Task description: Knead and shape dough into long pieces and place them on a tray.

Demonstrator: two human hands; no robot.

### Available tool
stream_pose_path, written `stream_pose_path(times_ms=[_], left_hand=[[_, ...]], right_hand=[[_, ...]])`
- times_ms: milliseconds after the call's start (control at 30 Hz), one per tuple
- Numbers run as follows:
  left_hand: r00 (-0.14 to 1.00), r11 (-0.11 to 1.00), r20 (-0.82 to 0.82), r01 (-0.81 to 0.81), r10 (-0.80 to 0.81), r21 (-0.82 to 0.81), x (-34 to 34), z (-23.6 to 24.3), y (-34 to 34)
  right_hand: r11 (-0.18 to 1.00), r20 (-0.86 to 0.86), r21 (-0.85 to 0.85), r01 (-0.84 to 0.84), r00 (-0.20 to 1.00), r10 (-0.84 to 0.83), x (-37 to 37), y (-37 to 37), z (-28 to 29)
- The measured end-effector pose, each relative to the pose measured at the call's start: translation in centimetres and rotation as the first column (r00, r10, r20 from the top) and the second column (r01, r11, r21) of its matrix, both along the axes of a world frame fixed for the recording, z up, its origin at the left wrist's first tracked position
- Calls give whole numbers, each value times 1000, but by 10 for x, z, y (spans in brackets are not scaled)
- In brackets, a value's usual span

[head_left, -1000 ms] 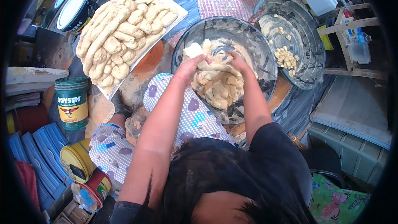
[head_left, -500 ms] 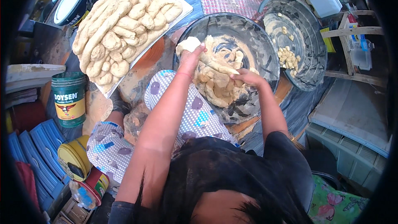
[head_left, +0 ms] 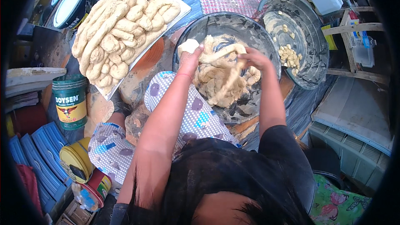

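Note:
A pale rope of dough (head_left: 222, 54) stretches between my two hands over a wide black basin (head_left: 183, 31). My left hand (head_left: 192, 58) is closed round its left end, and a whiter lump of dough (head_left: 188, 46) sticks out past the thumb side. At the other end, my right hand (head_left: 254, 58) has its fingers bent round the rope, which drops from there in a strand toward the basin. Beneath lies a heap of floury dough pieces (head_left: 221, 81). Parts of both hands' fingers are hidden.
To the left stands a white tray (head_left: 183, 9) piled with floury dough ropes. A second dark basin (head_left: 310, 46), at the right, holds several small cut pieces (head_left: 289, 57). A green pail (head_left: 69, 104) and a yellow tub (head_left: 78, 158) are at my left; a wooden frame (head_left: 354, 29) is far right.
My right hand has risen, and the rope now bends over it with a strand hanging down, where before it ran slanting down to that hand. My left hand has barely moved.

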State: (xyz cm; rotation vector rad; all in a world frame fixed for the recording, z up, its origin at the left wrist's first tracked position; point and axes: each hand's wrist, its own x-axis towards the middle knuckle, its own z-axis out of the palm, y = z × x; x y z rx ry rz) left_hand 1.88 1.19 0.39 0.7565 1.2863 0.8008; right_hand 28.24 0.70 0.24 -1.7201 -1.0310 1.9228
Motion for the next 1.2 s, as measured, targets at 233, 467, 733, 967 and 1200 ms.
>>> stream_pose_path(times_ms=[233,467,733,967,1200], left_hand=[[963,980,-184,195,-197,-30,19,-15,0],[981,990,-160,95,-111,-103,12,-13,3],[978,999,-204,24,-32,-42,5,-26,3],[969,987,-193,141,-154,-79,12,-23,3],[956,987,-246,152,-158,-44,18,-24,2]], right_hand=[[917,849,238,319,390,-356,-89,-70,-218],[430,841,40,-902,262,473,-119,-102,-183],[974,915,44,222,383,-129,-38,-149,-180],[929,822,174,-326,567,45,-139,-126,-186],[469,805,16,-883,289,517,-96,-148,-193]])
